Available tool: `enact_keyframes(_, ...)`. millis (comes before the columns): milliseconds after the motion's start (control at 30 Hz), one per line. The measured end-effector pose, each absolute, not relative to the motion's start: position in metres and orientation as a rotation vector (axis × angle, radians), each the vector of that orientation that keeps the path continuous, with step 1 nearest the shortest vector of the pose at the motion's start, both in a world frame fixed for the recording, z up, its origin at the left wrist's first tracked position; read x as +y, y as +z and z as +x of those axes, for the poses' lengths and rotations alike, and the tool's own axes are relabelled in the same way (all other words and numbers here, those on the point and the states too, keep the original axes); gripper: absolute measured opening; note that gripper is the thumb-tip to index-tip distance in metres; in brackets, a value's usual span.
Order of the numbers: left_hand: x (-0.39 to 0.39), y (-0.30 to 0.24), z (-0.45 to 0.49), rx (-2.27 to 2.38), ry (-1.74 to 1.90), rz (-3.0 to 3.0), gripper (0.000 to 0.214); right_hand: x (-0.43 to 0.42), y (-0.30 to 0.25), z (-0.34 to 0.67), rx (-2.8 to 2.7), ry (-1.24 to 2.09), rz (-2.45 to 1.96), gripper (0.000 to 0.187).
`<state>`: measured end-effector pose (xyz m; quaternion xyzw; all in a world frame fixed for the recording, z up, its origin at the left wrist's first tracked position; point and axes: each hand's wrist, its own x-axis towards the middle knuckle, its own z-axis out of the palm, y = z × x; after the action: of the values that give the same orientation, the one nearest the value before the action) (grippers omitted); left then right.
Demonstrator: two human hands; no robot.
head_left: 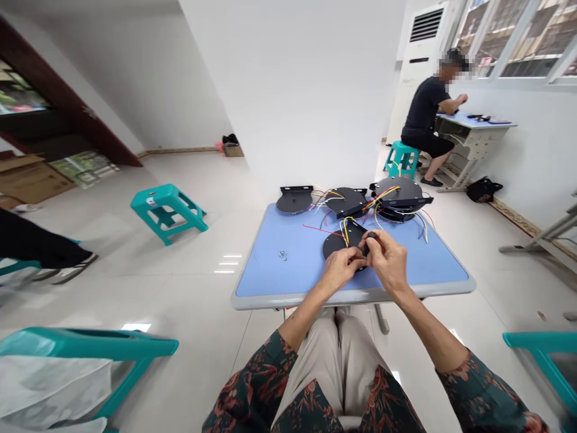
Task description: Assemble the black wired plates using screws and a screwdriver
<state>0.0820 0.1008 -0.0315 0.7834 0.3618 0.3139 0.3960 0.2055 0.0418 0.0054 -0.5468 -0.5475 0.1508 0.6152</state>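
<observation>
A round black disc unit with a bracket (332, 243) lies near the front of the blue table, with red, yellow and white wires coming out of it. My left hand (341, 268) is closed at its near edge, fingertips gripping the bracket side. Just to the right, my right hand (388, 260) pinches at the bracket. A small dark piece shows at those fingertips, but its kind is hidden. Left of my hands is a little heap of small metal screws (282, 255).
More black disc units stand along the far edge: one at left (294, 202), one in the middle (345, 199) and a stack at right (399, 191), with loose wires. Teal stools (166, 207) stand around the table (270, 240). A person (426, 108) sits at another desk.
</observation>
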Motion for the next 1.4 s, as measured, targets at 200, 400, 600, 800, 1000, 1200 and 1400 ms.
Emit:
enact_keyframes(200,0.1,-0.033,0.081,0.741,0.866,1.842,0.015,0.051,0.026,0.228,-1.004,0.459,-0.993,0.02)
enact_keyframes(400,0.101,-0.033,0.053,0.861,1.21,1.831,0.016,0.094,0.037,0.253,-0.891,0.591,-0.776,0.026)
enact_keyframes(600,0.13,-0.029,-0.045,1.389,1.279,2.045,0.014,0.114,0.018,0.268,-0.865,0.691,-0.742,0.03)
enact_keyframes(800,0.139,-0.039,-0.099,1.537,1.03,2.395,0.016,0.112,-0.003,0.272,-0.781,0.784,-0.692,0.029)
enact_keyframes(1000,0.136,-0.053,-0.091,1.509,0.84,2.533,0.014,0.106,-0.001,0.277,-0.809,0.726,-0.697,0.019)
enact_keyframes(1200,0.137,-0.052,-0.086,1.582,0.812,2.568,0.016,0.101,-0.003,0.274,-0.855,0.758,-0.701,0.027)
enact_keyframes(1400,0.128,-0.045,-0.072,1.396,1.05,2.31,0.014,0.1,-0.001,0.27,-0.847,0.758,-0.722,0.033)
